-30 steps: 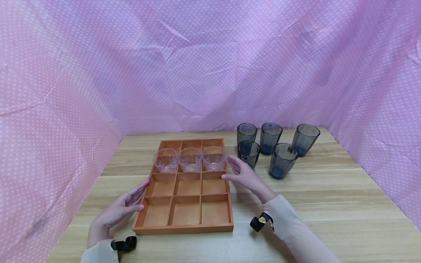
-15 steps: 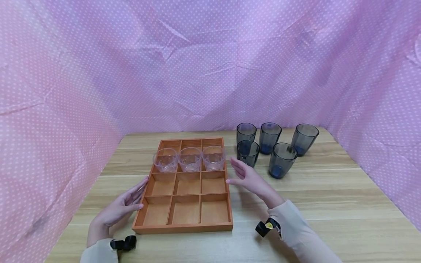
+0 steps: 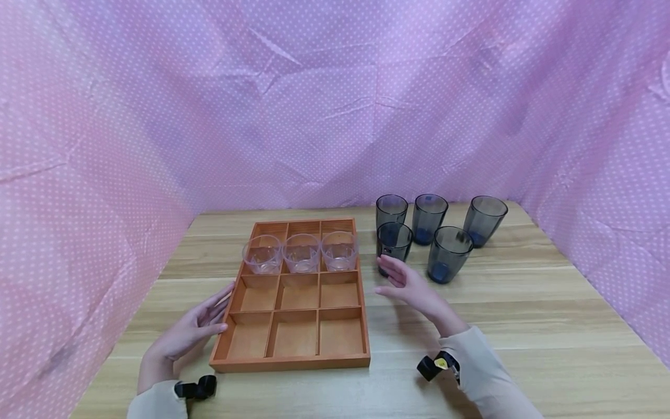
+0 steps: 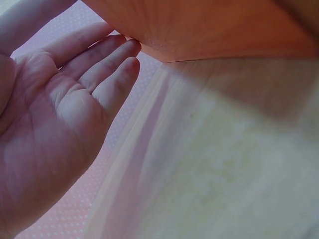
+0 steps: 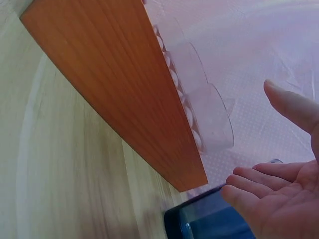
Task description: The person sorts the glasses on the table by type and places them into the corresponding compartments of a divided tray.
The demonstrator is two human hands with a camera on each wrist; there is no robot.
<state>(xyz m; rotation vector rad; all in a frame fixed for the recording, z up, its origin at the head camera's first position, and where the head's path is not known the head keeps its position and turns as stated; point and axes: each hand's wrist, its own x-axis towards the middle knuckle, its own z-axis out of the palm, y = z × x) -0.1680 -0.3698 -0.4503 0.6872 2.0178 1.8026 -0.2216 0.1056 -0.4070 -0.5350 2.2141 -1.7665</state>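
A wooden tray divided into several square compartments lies on the table. Three clear cups, left, middle and right, stand upright across its back row. My left hand is at the tray's left side, fingers extended; in the left wrist view its fingertips meet the wooden wall. To the right of the tray, my right hand holds nothing, thumb and fingers spread apart. Its fingertips overlap the nearest smoky dark glass, which the right wrist view shows partly hidden behind the fingers.
Several more dark glasses stand at the back right, among them a front one and a far right one. Pink dotted cloth rises behind the wood-grain table. Black wrist cameras sit on both sleeves.
My right hand has drawn away from the tray's right side, moving right and slightly toward me. The left hand, tray and glasses keep their places.
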